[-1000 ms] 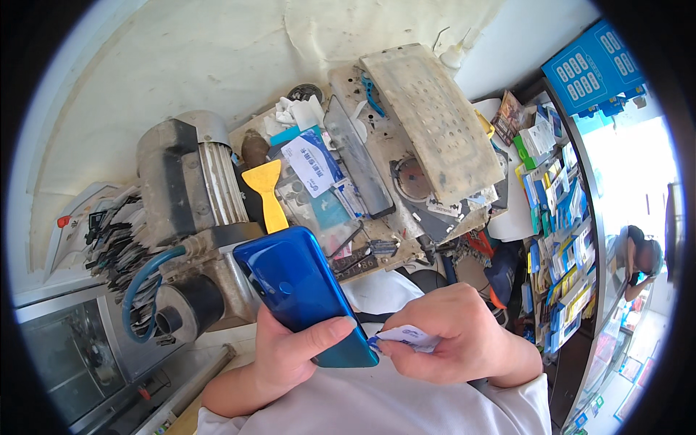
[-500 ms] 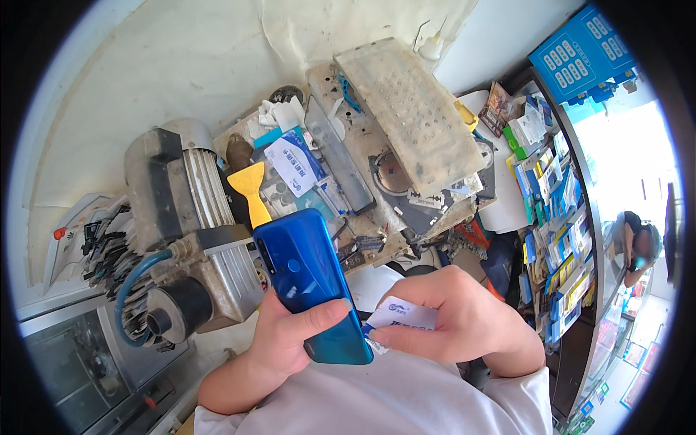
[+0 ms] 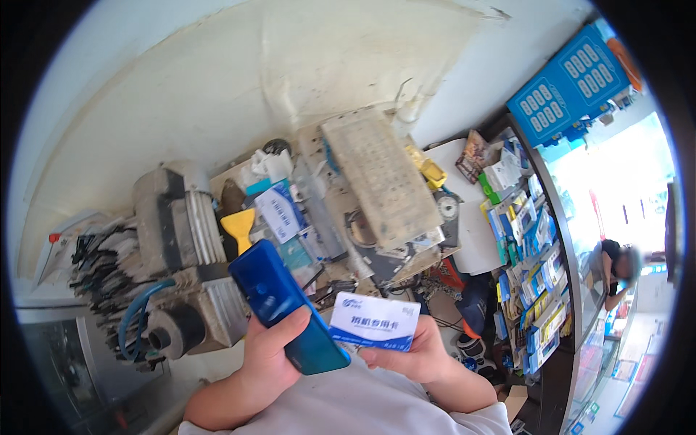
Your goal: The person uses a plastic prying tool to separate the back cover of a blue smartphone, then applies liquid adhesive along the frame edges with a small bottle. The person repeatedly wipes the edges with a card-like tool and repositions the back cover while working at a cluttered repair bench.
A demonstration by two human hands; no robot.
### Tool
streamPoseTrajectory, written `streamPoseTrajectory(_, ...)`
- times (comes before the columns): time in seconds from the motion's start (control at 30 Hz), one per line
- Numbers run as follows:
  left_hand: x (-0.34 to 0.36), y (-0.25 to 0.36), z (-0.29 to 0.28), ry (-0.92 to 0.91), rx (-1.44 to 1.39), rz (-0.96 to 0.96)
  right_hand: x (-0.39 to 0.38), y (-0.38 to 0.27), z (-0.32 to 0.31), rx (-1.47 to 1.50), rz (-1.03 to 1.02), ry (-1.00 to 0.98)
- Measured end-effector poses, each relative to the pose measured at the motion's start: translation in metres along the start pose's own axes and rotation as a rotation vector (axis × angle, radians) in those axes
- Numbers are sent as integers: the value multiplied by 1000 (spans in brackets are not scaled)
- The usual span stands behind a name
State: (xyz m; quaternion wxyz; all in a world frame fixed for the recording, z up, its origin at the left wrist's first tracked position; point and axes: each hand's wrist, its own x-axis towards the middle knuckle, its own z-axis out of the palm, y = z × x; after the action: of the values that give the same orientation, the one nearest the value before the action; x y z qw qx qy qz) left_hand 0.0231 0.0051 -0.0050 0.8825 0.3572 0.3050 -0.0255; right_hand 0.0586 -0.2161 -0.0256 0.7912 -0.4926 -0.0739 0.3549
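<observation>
In my left hand is a blue smartphone, its glossy back facing up and its top tilted to the left. My left thumb presses across the back near the phone's right edge. My right hand pinches a white and blue plastic card by its lower right part, with the printed side showing. The card's left end lies close beside the phone's right edge; whether they touch I cannot tell. Beyond the phone's top, a yellow scraper rests at the bench's left side.
Ahead is a cluttered workbench with a perforated metal box and another white and blue card. A dusty motor pump stands at left. Packed shelves line the right, and a person sits beyond them.
My right hand has turned the card so its whole printed face shows, and its fingers now hold the lower right part. The view has tilted upward, so the bench appears lower.
</observation>
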Motion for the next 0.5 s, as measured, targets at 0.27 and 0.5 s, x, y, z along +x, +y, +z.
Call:
streamPoseTrajectory(0.27,3,9,-12,-146,-35,75,17,-44,-24,-635,-137,348)
streamPoseTrajectory(0.5,-2,3,-2,-118,14,-8,58,-56,-20,-1245,-396,602)
